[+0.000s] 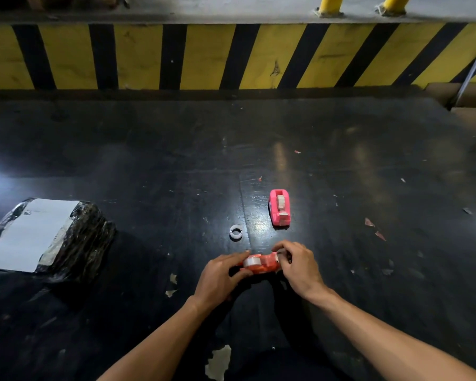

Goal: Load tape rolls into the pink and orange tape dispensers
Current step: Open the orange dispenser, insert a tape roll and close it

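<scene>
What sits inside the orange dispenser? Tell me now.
A clear tape roll sits in the orange dispenser, held by the left hand. The right hand covers its cutter end.

The left hand (217,281) and right hand (300,266) cover both ends of the orange dispenser (261,264), hiding its cutter and base, the wrapped black parcel (47,237) runs off the left edge, and the print on its white label (29,233) is too small to read.
</scene>
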A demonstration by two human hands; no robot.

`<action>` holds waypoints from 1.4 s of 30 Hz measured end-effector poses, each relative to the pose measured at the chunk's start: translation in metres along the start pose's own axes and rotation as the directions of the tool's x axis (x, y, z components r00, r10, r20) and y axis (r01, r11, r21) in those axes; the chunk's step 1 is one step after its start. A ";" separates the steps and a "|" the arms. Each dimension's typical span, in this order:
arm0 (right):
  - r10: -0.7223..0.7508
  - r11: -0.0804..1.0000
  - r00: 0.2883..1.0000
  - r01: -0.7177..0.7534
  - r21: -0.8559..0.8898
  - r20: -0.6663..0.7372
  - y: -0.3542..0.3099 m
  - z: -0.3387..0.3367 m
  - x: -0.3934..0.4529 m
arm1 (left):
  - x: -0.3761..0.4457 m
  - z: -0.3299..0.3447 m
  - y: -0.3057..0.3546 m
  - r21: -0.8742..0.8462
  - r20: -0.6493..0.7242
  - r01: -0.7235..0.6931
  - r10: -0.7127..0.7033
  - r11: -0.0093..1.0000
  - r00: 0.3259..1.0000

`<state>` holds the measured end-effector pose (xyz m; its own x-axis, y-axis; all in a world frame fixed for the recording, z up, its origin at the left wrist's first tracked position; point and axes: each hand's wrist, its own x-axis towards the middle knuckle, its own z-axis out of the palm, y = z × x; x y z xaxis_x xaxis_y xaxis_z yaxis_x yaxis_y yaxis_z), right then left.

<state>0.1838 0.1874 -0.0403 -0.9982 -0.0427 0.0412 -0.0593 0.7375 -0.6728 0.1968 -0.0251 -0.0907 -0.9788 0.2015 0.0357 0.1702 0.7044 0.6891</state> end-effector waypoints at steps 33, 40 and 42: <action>0.076 0.992 0.997 -0.077 0.095 0.006 0.010 0.013 0.004 | -0.001 0.002 -0.005 0.024 0.011 -0.006 0.005 1.000 1.000; -0.292 0.874 0.849 0.424 -0.238 0.441 0.020 0.018 0.000 | -0.002 -0.008 -0.015 -0.061 0.152 -0.042 0.051 0.997 0.987; -0.352 0.842 0.837 0.478 -0.249 0.419 0.021 0.020 0.000 | 0.000 -0.015 -0.018 -0.088 0.138 0.028 -0.016 0.996 0.990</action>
<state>0.1824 0.1895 -0.0693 -0.8155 -0.5775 -0.0385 -0.5270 0.7683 -0.3632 0.1923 -0.0480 -0.0925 -0.9564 0.2823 -0.0754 0.1318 0.6472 0.7508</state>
